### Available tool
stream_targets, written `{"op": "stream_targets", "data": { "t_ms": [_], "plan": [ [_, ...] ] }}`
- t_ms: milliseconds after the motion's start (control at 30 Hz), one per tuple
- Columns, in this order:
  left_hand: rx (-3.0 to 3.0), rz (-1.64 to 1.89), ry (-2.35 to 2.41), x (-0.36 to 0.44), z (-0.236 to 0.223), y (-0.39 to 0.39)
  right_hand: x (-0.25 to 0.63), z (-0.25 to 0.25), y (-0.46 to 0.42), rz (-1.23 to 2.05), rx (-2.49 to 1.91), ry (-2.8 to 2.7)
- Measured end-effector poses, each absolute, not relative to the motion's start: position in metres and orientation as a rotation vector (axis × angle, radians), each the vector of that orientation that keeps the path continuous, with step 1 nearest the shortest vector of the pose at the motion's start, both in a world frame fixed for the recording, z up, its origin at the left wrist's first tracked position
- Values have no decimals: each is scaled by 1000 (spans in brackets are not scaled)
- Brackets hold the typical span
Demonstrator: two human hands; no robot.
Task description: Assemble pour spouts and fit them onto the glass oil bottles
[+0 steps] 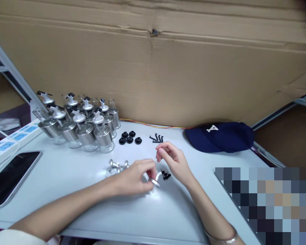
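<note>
My left hand [140,177] is closed in a pinch on a silver pourer spout [155,183], whose round base and pale bent tube stick out past the fingers. My right hand [175,163] hovers to the right with loosely curled fingers; nothing shows in them. Just beyond its fingertips lie several thin black levers [157,138]. Small black stoppers [165,175] are clustered on the table between the hands. More silver pourer spouts [114,165] lie behind my left wrist, partly hidden by it. Several black ribbed caps [129,139] sit farther back.
Glass bottles with steel sleeves [86,134], several topped with pourers, stand at the back left. A power strip [15,137] and a black tablet-like device [14,175] lie on the left. A navy cap [221,137] is at the back right, before a cardboard wall [153,75].
</note>
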State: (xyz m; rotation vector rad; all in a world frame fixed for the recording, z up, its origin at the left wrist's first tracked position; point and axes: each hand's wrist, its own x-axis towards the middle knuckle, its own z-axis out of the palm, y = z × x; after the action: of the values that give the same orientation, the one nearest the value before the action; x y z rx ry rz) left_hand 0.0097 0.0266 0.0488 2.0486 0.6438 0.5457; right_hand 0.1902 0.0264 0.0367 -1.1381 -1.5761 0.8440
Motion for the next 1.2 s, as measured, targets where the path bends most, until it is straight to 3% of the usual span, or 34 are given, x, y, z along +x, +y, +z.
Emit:
{"op": "stream_targets", "data": {
  "t_ms": [233, 567, 1200],
  "plan": [
    [2003, 812, 685, 14, 1, 4, 212, 38, 26, 903, -1371, -1717],
    [2033, 940, 771, 8, -6, 14, 222, 45, 23, 846, -1701, -2121],
    [1950, 981, 751, 9, -5, 15, 221, 34, 20, 805, -1731, -2179]
  ]
}}
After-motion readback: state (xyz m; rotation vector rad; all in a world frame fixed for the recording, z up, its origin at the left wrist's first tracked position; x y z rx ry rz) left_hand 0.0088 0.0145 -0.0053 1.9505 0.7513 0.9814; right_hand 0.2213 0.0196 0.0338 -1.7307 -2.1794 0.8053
